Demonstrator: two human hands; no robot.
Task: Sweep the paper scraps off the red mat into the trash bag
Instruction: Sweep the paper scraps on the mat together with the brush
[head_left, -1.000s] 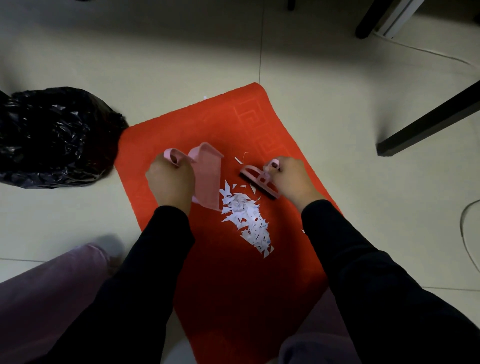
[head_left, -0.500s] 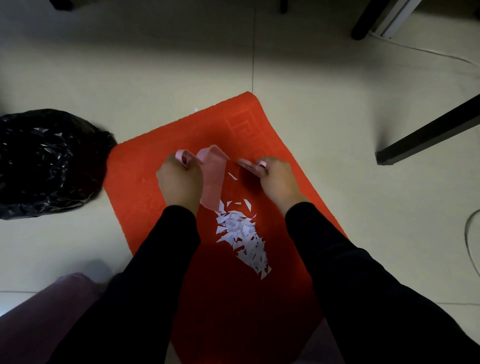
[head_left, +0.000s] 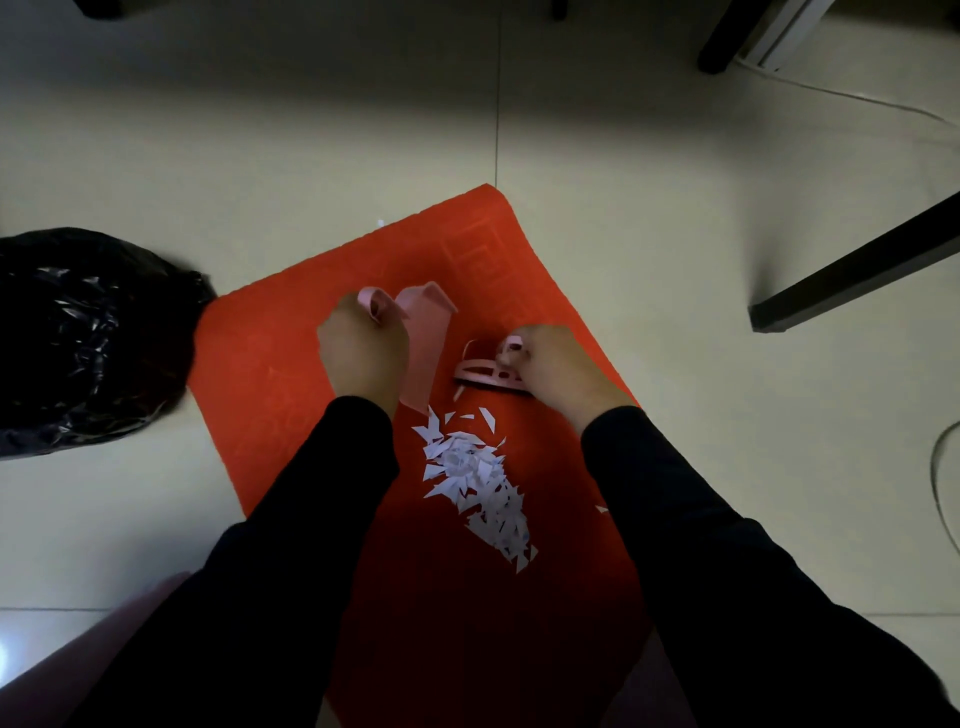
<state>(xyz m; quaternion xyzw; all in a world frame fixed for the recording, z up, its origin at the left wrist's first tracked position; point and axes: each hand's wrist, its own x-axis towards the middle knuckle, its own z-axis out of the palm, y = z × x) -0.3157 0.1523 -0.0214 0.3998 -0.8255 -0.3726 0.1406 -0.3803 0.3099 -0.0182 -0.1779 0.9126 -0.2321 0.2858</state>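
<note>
A red mat (head_left: 291, 364) lies on the pale tiled floor. A pile of white paper scraps (head_left: 480, 480) sits at its middle, between my arms. My left hand (head_left: 363, 358) is closed on the handle of a pink dustpan (head_left: 423, 353), whose lip rests on the mat at the pile's far left edge. My right hand (head_left: 550, 369) grips a small pink brush (head_left: 485, 375), which stands on the mat just beyond the scraps. A black trash bag (head_left: 88, 338) sits on the floor left of the mat.
A black furniture leg (head_left: 852, 270) slants across the floor at the right. Another dark leg (head_left: 727, 36) and a white cable (head_left: 857, 101) are at the top right. A stray scrap (head_left: 601, 509) lies by my right sleeve. My pink-clad knee (head_left: 88, 654) is at the bottom left.
The brush swung from right of the pile up to its far side, then came down toward the scraps. The dustpan stayed at the pile's left edge. The camera tilted slightly.
</note>
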